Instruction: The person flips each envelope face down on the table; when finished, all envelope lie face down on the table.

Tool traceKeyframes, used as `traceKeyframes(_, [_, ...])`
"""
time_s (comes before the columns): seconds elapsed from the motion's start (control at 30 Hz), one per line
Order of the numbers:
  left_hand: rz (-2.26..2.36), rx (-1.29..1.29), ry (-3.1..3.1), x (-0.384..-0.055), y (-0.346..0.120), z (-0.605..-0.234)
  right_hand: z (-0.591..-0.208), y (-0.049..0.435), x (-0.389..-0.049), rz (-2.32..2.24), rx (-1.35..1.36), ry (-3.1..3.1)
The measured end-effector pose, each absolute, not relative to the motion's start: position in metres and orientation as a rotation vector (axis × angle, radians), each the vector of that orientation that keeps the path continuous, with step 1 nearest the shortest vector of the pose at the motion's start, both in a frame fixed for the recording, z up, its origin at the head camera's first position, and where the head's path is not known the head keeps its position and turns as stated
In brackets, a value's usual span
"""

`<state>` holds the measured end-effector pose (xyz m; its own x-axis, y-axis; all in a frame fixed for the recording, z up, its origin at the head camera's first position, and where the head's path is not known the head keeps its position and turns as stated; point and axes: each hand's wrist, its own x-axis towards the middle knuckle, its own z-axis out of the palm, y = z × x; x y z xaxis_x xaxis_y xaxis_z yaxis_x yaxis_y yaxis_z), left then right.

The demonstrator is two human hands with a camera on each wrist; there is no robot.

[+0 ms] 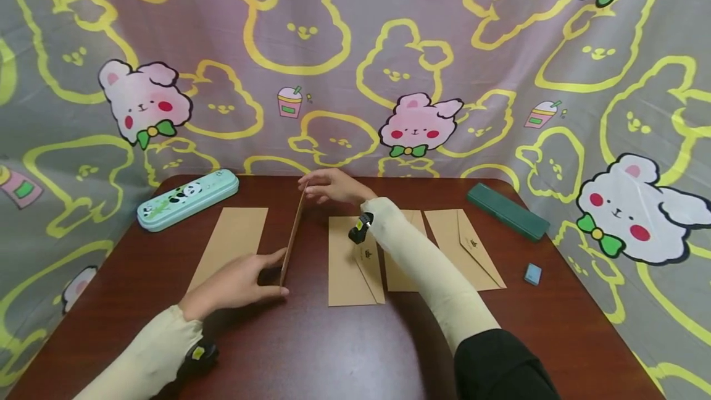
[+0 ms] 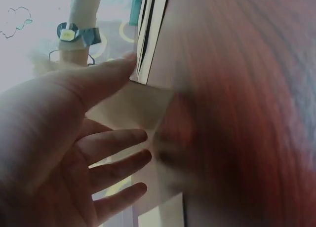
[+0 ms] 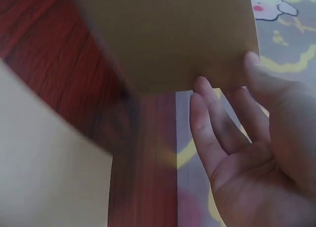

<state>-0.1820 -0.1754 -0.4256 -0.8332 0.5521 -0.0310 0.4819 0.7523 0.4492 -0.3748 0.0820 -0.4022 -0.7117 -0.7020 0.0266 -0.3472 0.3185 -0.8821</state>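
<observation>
A brown paper envelope (image 1: 295, 230) stands on its long edge above the table, seen almost edge-on in the head view. My left hand (image 1: 236, 283) holds its near end, the thumb and fingers spread about it. At the far end my right hand (image 1: 339, 186) pinches a corner between thumb and fingers, which the right wrist view shows on the envelope (image 3: 173, 39). Left of it lies another flat envelope (image 1: 236, 233). To the right lie three more: one (image 1: 347, 264) nearest, a middle one (image 1: 401, 273) partly under my right forearm, and one (image 1: 452, 245) with its flap showing.
A mint pencil case (image 1: 189, 199) with a panda print lies at the back left. At the right are a dark green case (image 1: 508, 212) and a small blue block (image 1: 532, 274). A patterned curtain (image 1: 333, 91) hangs behind the dark wooden table (image 1: 344, 357).
</observation>
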Motion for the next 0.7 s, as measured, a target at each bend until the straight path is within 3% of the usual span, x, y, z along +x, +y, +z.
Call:
traceKeyframes(0.47, [0.937, 0.605, 2.900, -0.167, -0.158, -0.423, -0.402, 0.057, -0.362, -1.408, -0.883, 2.229])
traceKeyframes(0.7, [1.129, 0.976, 2.953, -0.165, -0.157, -0.404, -0.402, 0.055, -0.359, -1.404, -0.887, 2.232])
